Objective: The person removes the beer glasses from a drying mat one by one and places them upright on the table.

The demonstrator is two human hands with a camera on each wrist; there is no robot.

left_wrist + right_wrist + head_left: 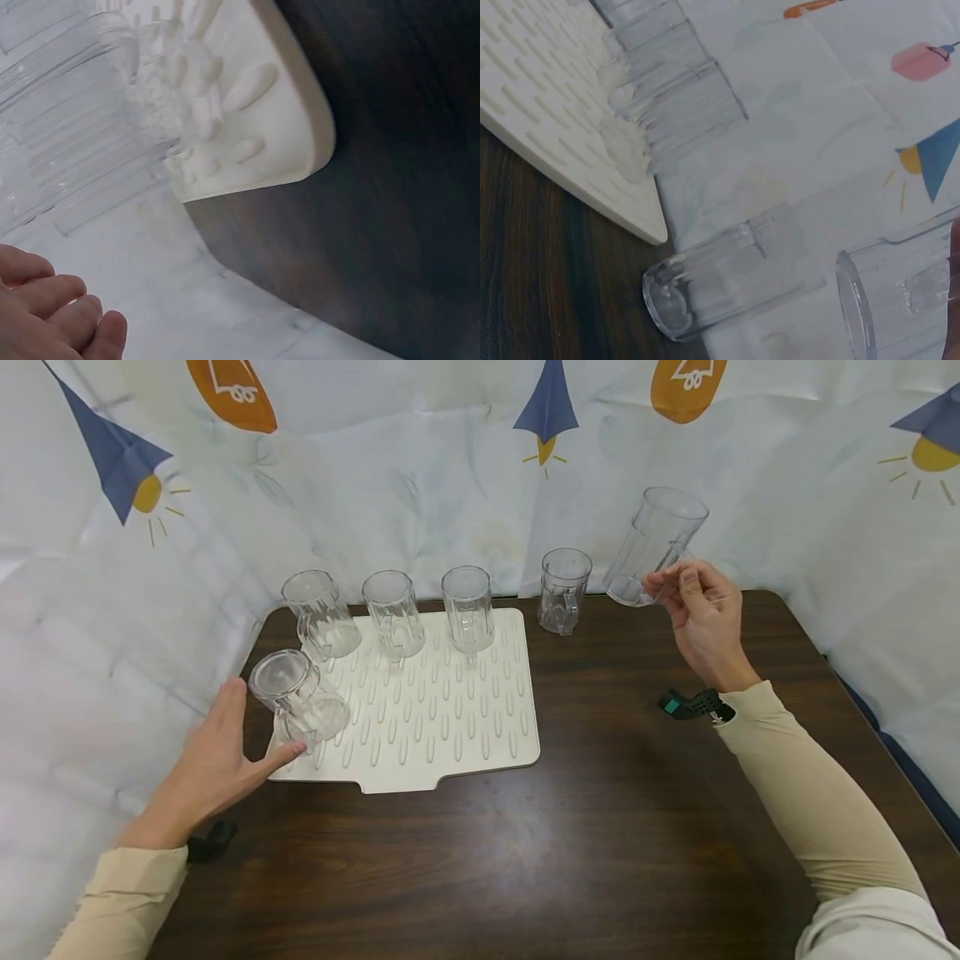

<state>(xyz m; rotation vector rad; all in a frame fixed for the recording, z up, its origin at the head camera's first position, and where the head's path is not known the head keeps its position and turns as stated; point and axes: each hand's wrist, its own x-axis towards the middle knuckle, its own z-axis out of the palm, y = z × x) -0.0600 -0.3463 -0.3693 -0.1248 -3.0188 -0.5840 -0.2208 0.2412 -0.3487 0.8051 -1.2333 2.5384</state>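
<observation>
My right hand grips a clear glass mug on its handle side, the mug tilted above the table's back right. In the right wrist view this mug is cut off by the frame edge. My left hand is beside another clear mug, thumb and fingers spread around its near left side. That mug appears upside down on the front left of a white ridged drying mat. In the left wrist view, the fingers are bent slightly below the mug.
Along the mat's back edge stand three upright clear mugs, the left one, the middle one and the right one. Another mug stands on the dark wooden table right of the mat. A patterned white curtain hangs behind.
</observation>
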